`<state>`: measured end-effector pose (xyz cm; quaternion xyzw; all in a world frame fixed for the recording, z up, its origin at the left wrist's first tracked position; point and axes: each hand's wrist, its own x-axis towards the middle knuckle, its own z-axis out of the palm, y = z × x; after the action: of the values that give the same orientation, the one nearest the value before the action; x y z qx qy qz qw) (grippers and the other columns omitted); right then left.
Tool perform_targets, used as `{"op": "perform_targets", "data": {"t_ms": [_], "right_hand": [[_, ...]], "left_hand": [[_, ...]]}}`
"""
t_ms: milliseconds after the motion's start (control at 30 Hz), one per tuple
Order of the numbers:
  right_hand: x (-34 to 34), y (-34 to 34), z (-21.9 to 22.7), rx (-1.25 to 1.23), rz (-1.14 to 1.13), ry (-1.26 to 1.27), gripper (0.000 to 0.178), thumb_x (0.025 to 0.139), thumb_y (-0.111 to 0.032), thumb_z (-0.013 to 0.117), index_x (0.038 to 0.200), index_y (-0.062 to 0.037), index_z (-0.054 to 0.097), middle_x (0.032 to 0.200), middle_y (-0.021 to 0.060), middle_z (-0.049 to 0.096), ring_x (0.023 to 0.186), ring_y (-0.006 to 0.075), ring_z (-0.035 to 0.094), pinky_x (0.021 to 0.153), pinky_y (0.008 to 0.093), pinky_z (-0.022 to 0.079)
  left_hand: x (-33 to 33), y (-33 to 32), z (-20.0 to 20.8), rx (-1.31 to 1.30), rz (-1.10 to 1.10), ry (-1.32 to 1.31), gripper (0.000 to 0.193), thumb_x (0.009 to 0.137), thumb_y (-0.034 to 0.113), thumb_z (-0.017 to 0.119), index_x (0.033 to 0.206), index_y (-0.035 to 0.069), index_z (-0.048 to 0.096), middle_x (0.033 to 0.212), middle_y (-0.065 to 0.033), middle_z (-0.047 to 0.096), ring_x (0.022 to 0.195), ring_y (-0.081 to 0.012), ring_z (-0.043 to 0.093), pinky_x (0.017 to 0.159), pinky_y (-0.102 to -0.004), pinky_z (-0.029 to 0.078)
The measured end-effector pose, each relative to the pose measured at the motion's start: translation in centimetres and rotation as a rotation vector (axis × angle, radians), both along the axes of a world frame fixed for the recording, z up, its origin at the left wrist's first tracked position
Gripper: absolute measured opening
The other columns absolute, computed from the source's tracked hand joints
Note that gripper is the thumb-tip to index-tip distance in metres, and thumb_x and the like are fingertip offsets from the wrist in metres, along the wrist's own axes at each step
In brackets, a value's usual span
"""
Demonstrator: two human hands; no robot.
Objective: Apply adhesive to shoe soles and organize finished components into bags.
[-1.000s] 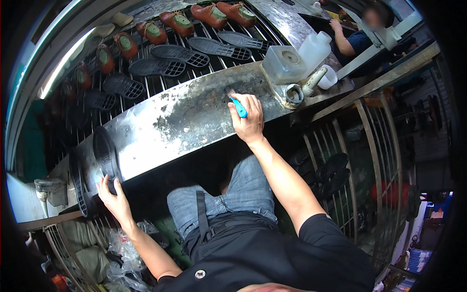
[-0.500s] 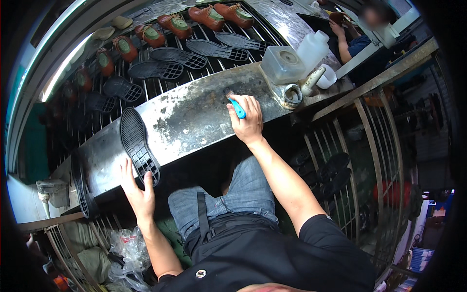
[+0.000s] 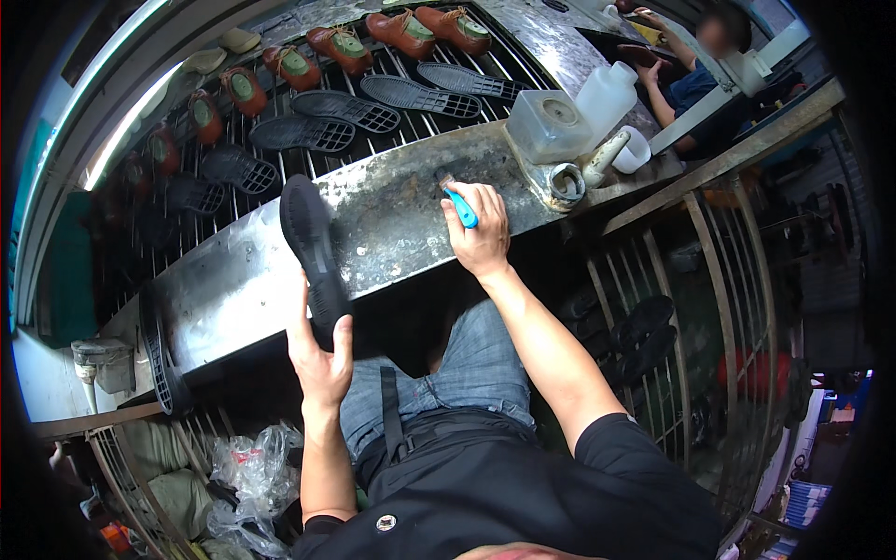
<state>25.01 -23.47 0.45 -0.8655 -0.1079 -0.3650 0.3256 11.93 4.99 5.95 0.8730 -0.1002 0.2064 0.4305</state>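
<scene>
My left hand (image 3: pixel 320 370) grips the lower end of a black shoe sole (image 3: pixel 308 238), thumb on its right side and fingers partly hidden behind it. The sole tilts over the front of the stained metal ledge (image 3: pixel 397 219) and is slightly smeared by motion. My right hand (image 3: pixel 485 233) is closed around a small brush (image 3: pixel 462 209) with a blue handle. The brush's dark bristles point away from me, low over the ledge. A second black sole (image 3: pixel 161 359) hangs over the ledge's left end.
Brown shoes (image 3: pixel 341 50) and several black soles (image 3: pixel 345 110) lie on a rack of metal bars beyond the ledge. At right stand a clear square container (image 3: pixel 546 131), a white bottle (image 3: pixel 605 98) and a crusted small pot (image 3: pixel 566 183). A co-worker (image 3: pixel 695 84) handles a shoe at far right.
My left hand has moved right and taken hold of the sole, which has shifted right and turned so its patterned face shows less. My right hand with the brush has barely moved.
</scene>
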Motion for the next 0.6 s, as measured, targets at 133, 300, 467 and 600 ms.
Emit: {"op": "perform_targets", "data": {"t_ms": [133,300,467,600], "right_hand": [[0.0,0.3,0.2,0.017,0.009,0.007,0.025,0.102,-0.026,0.072,0.119,-0.0082,0.068,0.11,0.0101,0.072,0.104,0.0339,0.067,0.093,0.0457,0.051],[0.0,0.0,0.2,0.008,0.012,-0.012,0.026,0.102,-0.028,0.072,0.118,-0.0081,0.068,0.109,0.0104,0.072,0.103,0.034,0.068,0.092,0.0459,0.051],[0.0,0.0,0.0,-0.003,-0.008,0.01,0.026,0.102,-0.027,0.072,0.119,-0.0086,0.069,0.11,0.0105,0.072,0.103,0.034,0.068,0.092,0.0462,0.051],[0.0,0.0,-0.1,-0.002,-0.006,-0.011,0.026,0.102,-0.026,0.072,0.121,-0.008,0.068,0.111,0.0107,0.072,0.105,0.0342,0.067,0.093,0.0461,0.051]], "left_hand": [[1.0,-0.3,-2.4,0.295,0.166,0.13,0.079,0.095,0.021,0.081,0.161,-0.002,0.044,0.168,-0.0283,0.039,0.16,-0.0488,0.027,0.132,-0.0578,0.019],[0.6,-1.5,-2.7,0.347,0.177,0.105,0.071,0.094,0.019,0.082,0.156,0.002,0.052,0.163,-0.0313,0.044,0.158,-0.0487,0.032,0.13,-0.0583,0.022],[1.4,-4.6,-0.6,0.117,0.048,0.035,0.069,0.095,0.009,0.078,0.157,0.0,0.05,0.165,-0.0279,0.046,0.153,-0.0434,0.046,0.127,-0.0501,0.035],[1.7,-7.0,-0.2,0.05,-0.175,-0.008,0.073,0.094,0.014,0.08,0.157,-0.003,0.048,0.167,-0.0285,0.041,0.157,-0.047,0.037,0.129,-0.0531,0.03]]}}
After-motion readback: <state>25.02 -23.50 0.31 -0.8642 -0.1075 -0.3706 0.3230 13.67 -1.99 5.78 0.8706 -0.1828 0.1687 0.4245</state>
